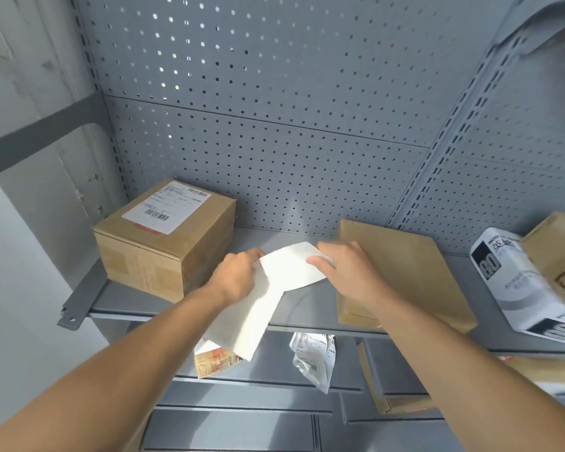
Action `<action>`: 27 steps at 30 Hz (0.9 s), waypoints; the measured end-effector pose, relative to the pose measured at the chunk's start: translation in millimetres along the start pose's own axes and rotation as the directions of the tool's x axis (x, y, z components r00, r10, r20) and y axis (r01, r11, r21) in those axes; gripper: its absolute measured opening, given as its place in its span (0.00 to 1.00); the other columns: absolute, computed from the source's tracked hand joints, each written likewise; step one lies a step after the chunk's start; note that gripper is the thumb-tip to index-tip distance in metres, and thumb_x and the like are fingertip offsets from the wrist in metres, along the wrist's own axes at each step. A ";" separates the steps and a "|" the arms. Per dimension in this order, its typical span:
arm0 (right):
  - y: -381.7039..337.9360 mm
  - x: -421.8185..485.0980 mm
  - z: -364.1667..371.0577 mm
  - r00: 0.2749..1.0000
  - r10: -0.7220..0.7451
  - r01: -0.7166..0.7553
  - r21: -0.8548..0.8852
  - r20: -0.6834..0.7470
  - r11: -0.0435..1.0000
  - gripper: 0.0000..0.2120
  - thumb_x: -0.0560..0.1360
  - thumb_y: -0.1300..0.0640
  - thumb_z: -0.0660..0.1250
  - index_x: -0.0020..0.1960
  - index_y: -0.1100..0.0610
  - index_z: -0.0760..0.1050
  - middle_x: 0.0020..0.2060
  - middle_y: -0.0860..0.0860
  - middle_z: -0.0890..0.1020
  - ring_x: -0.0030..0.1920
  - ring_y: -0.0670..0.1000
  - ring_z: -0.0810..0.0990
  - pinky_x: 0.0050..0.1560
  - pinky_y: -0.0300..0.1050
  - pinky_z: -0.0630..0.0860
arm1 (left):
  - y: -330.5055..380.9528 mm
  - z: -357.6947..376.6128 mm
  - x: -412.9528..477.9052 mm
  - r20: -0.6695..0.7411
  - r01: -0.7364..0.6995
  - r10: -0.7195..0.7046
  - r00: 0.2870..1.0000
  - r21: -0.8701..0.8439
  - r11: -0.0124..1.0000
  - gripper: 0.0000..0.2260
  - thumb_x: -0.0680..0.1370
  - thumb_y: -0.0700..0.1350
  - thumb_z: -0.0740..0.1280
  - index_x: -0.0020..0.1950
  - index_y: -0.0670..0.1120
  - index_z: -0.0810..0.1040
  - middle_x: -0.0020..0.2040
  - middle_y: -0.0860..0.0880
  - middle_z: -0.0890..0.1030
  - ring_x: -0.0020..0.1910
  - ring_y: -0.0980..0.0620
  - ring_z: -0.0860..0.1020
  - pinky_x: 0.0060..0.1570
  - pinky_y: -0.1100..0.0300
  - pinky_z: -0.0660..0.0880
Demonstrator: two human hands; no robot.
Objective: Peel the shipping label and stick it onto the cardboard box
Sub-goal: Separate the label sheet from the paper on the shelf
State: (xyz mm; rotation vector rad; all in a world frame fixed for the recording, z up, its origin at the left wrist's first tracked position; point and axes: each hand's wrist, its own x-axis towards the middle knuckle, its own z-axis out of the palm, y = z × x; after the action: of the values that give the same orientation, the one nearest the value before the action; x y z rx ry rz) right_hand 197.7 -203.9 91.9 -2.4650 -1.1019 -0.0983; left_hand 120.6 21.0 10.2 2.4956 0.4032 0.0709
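Pinching the shipping label (pixel 291 269) with our right hand (pixel 343 269) and its backing sheet (pixel 252 318) with our left hand (pixel 238 275), fingers of both closed on paper, we hold it mid-peel over the shelf's (pixel 128 305) front edge; we judge a fast pull could tear it or let the glue side fold onto itself. 2 boxes sit closed, contents hidden: unlabelled cardboard box (pixel 398 275) right of centre, labelled box (pixel 167 236) at the left end.
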 end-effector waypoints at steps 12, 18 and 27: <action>25.1 18.5 10.7 0.937 0.321 -0.307 0.115 -0.140 0.945 0.18 0.79 0.46 0.62 0.41 0.59 0.78 0.33 0.54 0.82 0.37 0.59 0.80 0.38 0.53 0.80 | 20.6 36.8 -28.6 0.151 -0.142 0.105 0.983 0.266 0.953 0.23 0.80 0.41 0.59 0.76 0.42 0.67 0.78 0.47 0.67 0.67 0.40 0.70 0.66 0.52 0.71; 31.2 16.5 8.9 0.907 0.411 -0.401 0.113 -0.088 0.909 0.14 0.77 0.48 0.69 0.40 0.57 0.82 0.34 0.53 0.84 0.39 0.57 0.82 0.39 0.49 0.78 | 28.2 48.4 -23.8 0.140 -0.117 0.058 0.988 0.461 0.880 0.20 0.83 0.57 0.55 0.72 0.49 0.68 0.67 0.45 0.70 0.65 0.41 0.68 0.62 0.44 0.70; 38.2 13.2 6.5 0.883 0.469 -0.466 0.085 -0.013 0.880 0.02 0.73 0.54 0.73 0.44 0.51 0.82 0.38 0.46 0.84 0.42 0.52 0.82 0.40 0.44 0.78 | 40.0 61.1 -19.3 0.092 -0.041 -0.011 0.996 0.547 0.836 0.21 0.82 0.56 0.53 0.72 0.51 0.67 0.65 0.45 0.68 0.62 0.41 0.67 0.58 0.41 0.68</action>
State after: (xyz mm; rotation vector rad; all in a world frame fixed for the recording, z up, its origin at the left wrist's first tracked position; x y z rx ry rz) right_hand 233.7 -214.5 75.5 -2.5702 -0.4572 0.0525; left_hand 121.7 -49.9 -15.9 3.0567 0.4074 -0.1802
